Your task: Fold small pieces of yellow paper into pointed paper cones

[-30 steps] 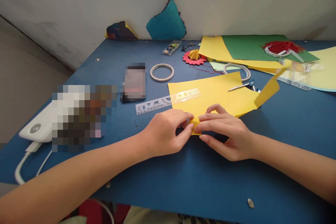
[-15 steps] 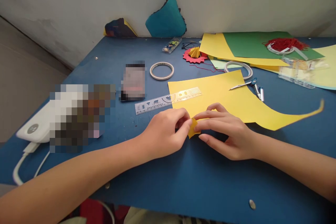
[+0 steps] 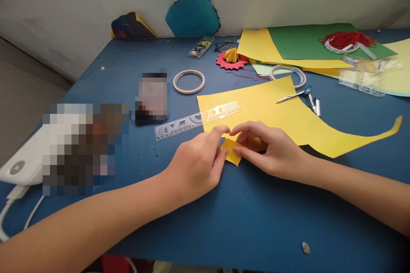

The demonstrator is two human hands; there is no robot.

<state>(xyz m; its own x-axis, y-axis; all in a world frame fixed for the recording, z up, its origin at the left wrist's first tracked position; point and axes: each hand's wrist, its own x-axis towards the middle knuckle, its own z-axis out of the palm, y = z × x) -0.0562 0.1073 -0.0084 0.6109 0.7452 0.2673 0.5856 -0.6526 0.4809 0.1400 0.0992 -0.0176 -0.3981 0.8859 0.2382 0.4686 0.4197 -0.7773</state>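
Note:
A small folded piece of yellow paper (image 3: 231, 152) lies on the blue table (image 3: 243, 217) just in front of a large yellow sheet (image 3: 275, 115). My left hand (image 3: 198, 164) pinches its left side with curled fingers. My right hand (image 3: 272, 149) presses on its right side with fingertips together. The two hands meet over the folded piece, and part of it is hidden under my right fingers.
A clear ruler (image 3: 197, 119) lies across the sheet's left edge, a compass (image 3: 307, 98) on its far right. Two tape rolls (image 3: 188, 81), a red and yellow paper flower (image 3: 232, 58), green and yellow sheets (image 3: 307, 42) and a white power bank (image 3: 22, 164) lie around.
The sheet's raised right strip has dropped flat onto the table. The folded yellow piece now shows more between my fingers. The view has shifted, so everything sits higher and further left.

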